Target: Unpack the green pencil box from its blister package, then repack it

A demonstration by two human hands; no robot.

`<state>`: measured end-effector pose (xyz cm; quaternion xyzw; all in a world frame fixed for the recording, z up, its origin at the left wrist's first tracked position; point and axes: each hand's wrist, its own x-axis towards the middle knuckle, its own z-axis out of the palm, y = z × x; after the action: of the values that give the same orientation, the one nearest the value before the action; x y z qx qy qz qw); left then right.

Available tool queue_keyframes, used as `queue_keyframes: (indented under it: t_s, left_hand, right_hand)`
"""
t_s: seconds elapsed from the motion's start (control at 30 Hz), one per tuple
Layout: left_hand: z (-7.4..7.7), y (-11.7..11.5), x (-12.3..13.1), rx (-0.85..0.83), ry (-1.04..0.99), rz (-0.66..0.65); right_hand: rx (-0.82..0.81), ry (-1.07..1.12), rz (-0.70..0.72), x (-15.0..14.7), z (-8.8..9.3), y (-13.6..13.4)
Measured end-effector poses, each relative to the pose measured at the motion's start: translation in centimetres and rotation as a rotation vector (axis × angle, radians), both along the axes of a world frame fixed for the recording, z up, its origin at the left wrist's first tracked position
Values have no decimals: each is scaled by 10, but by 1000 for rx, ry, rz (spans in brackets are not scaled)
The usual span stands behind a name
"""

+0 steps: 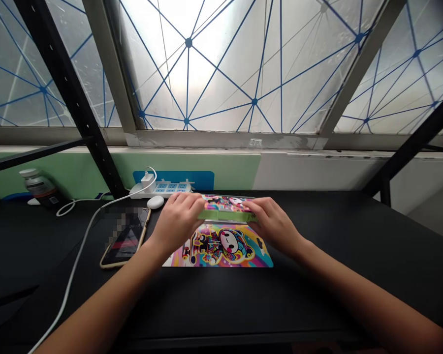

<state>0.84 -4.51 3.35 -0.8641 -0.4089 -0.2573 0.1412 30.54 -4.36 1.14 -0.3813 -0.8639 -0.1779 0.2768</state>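
Black desk (221, 305) beneath a frosted window (221, 93) patterned with blue lines. Your left hand (180, 216) and right hand (275, 221) grip opposite ends of a translucent light-green plastic strip (227, 216), towards the desk's far side. Behind it, between your hands, shows a multicoloured cartoon-printed panel (221, 202); whether strip and panel are joined cannot be told. Nearer you, a flat, brightly coloured cartoon-printed sheet (225, 246) lies on the desk, apparently ungripped. Judged from this arrangement, handling is under way: both ends are secured, but the strip is not yet released.
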Motion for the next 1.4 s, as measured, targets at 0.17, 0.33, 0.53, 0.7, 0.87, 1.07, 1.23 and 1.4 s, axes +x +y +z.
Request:
queue_keyframes:
  t_s: [0.17,0.33,0.53,0.7,0.87,1.07,1.23,1.4]
  left_hand:
    - [-36,-40,-20,-47,172,-185]
    - [-55,-39,-26,-171,74,-164]
    - [-51,-26,-9,-253,-10,-102]
    - [-52,-17,-6,-332,-105,-44]
    - [-53,-12,-10,-483,-218,54]
    - [-54,-12,-13,-565,-358,60]
    - [-59,-10,-16,-642,-440,59]
    - [-57,-11,-18,-667,-447,50]
  right_hand:
    - [-10,-101,199,19,-26,-34]
    - [-128,-107,294,14,-30,-30]
    - [-334,22,182,18,-30,-10]
    - [-380,48,147,23,-32,6]
    - [-443,63,170,28,-23,17]
    - [-614,265,184,34,-13,25]
    - [-675,733,-14,33,-17,34]
    - [-612,815,-71,31,-31,36]
